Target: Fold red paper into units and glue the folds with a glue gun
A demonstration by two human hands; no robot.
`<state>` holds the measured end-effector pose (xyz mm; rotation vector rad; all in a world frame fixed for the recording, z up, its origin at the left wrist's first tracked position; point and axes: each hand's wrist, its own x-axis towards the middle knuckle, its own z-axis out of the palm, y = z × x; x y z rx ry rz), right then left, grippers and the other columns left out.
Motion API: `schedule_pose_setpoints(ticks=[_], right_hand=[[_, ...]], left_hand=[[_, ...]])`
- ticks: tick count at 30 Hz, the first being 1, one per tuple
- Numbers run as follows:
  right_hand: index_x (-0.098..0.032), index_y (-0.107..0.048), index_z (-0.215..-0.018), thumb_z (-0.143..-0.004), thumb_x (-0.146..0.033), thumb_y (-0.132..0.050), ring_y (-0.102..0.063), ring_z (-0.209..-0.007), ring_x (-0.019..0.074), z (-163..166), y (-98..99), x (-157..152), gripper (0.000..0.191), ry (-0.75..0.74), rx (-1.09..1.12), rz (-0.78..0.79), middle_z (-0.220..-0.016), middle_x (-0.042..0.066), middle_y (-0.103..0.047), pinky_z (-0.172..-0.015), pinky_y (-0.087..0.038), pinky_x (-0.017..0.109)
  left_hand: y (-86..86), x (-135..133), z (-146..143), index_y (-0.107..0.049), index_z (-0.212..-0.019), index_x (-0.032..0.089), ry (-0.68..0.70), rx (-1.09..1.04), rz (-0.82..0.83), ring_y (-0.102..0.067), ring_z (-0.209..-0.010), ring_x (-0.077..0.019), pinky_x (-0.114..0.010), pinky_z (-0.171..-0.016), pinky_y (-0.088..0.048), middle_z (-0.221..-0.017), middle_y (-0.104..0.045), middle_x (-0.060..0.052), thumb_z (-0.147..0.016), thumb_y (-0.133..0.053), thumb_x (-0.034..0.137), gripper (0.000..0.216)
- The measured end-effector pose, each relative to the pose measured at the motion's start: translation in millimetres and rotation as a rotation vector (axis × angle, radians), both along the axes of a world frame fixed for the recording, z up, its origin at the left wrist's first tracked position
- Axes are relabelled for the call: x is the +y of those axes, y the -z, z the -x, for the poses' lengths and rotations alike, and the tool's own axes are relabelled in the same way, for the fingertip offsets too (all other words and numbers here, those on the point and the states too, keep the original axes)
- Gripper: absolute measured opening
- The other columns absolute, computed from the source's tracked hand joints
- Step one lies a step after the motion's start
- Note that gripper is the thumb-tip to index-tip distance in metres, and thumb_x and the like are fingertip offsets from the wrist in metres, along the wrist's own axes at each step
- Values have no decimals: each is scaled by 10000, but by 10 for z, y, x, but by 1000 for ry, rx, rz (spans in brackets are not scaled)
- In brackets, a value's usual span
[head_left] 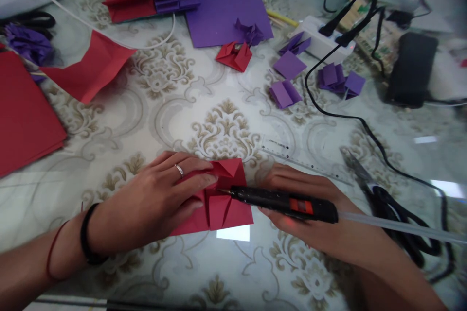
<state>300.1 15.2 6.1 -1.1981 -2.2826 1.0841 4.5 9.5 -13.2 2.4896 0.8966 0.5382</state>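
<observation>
A folded red paper (239, 209) lies on the table in front of me, its flaps creased toward the middle. My left hand (171, 187) rests across its left side with fingers stretched out, pressing it down; a ring and a black wristband show on this hand and wrist. In my right hand (302, 189) is a black hot glue gun (277, 199) with an orange-red trigger, and a clear glue stick (386, 223) sticks out of its back. The gun's nozzle points left and meets the paper near my left fingertips. Part of my right hand's grip is hidden behind the gun.
Scissors (386, 204) and a clear ruler (302, 158) lie on the right. A black cable (368, 129) runs from a white power strip (314, 29). Folded purple pieces (290, 64), a red folded piece (235, 56), red sheets (25, 112) and a phone (412, 68) lie around.
</observation>
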Motion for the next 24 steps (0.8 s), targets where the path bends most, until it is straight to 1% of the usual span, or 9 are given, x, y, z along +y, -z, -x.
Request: schedule_pose_setpoints(ticks=[4,9,16,19,22,24], right_hand=[[-234,-521,-690,-876,-122,-649,-538,-599,143,-7,-1,-11,252,33,1,-1,-659,-34,-525,-548,-421,274],[-229,-531,-689,-868,-126,-643,-524,-581,134,-32,22,-22,235,43,-4,-5,-651,-36,-515,-531,-409,268],[-243,-500,-685,-825,-98,-644,-533,-588,144,-71,62,-50,248,63,-20,-29,-646,-41,-513,-545,-428,281],[-259,-507,-695,-811,-75,-657,-551,-595,164,-106,104,-73,264,96,-10,-56,-652,-37,-526,-545,-439,296],[-269,-519,-697,-807,-72,-674,-578,-614,182,-129,131,-90,273,115,2,-85,-664,-30,-553,-545,-451,306],[-265,-511,-686,-797,-67,-674,-570,-603,177,-130,126,-91,280,119,-11,-73,-658,-31,-545,-541,-450,304]], left_hand=[[1,-2,-1,-626,-1323,174,0,2,-3,-667,-1224,-263,-452,-1047,-555,-1371,-686,-116,-1026,-602,192,298],[0,-9,7,-605,-1346,186,4,22,6,-656,-1238,-267,-471,-1047,-558,-1393,-674,-116,-1037,-587,204,311],[19,0,6,-595,-1351,204,2,24,3,-651,-1238,-272,-453,-1051,-551,-1406,-666,-88,-1032,-589,215,320],[19,-1,8,-589,-1359,218,5,23,1,-652,-1245,-268,-456,-1053,-550,-1404,-668,-83,-1031,-596,222,328],[2,-5,10,-590,-1366,207,11,14,18,-644,-1254,-263,-463,-1070,-543,-1410,-661,-87,-1028,-598,192,338],[-8,-6,10,-595,-1363,195,12,6,22,-641,-1255,-261,-459,-1081,-540,-1411,-658,-90,-1028,-597,180,335]])
